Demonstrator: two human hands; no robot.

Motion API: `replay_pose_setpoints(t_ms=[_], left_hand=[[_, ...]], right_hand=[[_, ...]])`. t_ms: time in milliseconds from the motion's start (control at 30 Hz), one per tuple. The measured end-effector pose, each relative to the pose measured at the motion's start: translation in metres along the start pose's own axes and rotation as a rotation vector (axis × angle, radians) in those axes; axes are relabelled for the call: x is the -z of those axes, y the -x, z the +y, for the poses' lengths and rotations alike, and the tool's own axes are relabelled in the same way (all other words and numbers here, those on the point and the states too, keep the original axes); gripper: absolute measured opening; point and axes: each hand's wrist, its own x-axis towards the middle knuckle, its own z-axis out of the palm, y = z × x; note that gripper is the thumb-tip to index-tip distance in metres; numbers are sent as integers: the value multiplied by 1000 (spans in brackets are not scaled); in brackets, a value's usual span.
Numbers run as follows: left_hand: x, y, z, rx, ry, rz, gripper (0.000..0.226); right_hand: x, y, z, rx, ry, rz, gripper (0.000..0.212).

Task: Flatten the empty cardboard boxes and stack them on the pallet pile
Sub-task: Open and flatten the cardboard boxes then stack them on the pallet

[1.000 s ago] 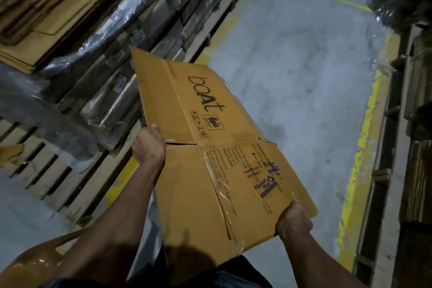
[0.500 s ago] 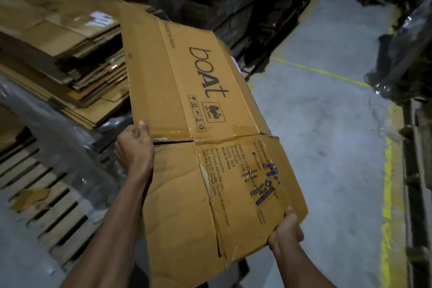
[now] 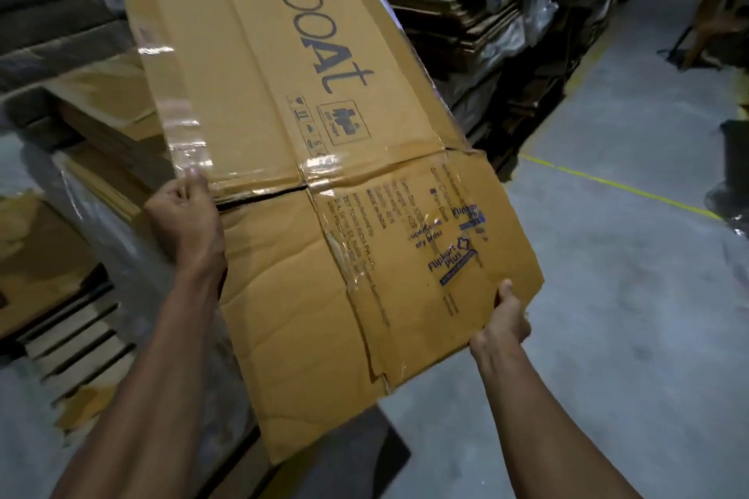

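Both hands grip the flattened box (image 3: 324, 182), left hand (image 3: 184, 211) nearer the cardboard pile (image 3: 109, 126) at middle left; long axis points up-left.

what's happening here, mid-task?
A person is carrying a flattened cardboard box printed "boAt", held up at a tilt in both hands. The left hand grips its left edge at the flap slit; the right hand grips the lower right corner. A pile of flattened cardboard sits on the left, partly behind the box. The box is not yet on the pile.
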Motion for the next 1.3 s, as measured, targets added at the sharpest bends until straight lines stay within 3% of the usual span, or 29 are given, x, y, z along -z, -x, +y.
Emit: replay_pose_setpoints(t_ms=[100,167,233,333,400,533,733,967,1100,1300], left_hand=[[-15,-74,3,93,75,37,29],[-23,-115,0,228,100,-7,13],[-25,-153,-14,414,88,-178,18],[-22,-175,-53,589,-8,-408,39],[-17,-164,-73,580,-53,-387,35],[-19,-133,-107,513,-27,-274,27],[-41,-151,-99,352,23,-162,36],[-77,-219,-98,419,7,-59,42],[-102,-264,-101,443,-124,5,43],[-137,-280,-96,365,-587,-199,65]], right_hand=[[-76,-6,-1,46,-81,-150,16],[-124,-4,-2,60,-129,-306,32],[-163,-5,6,18,-45,-416,43],[-205,1,26,13,251,-434,62],[-221,2,46,57,377,-415,82],[-233,-4,69,161,315,-364,86],[-266,-7,49,241,129,-437,71],[-357,-35,55,222,96,-669,53],[-420,-64,61,109,272,-774,61],[-485,-104,69,57,571,-907,76]])
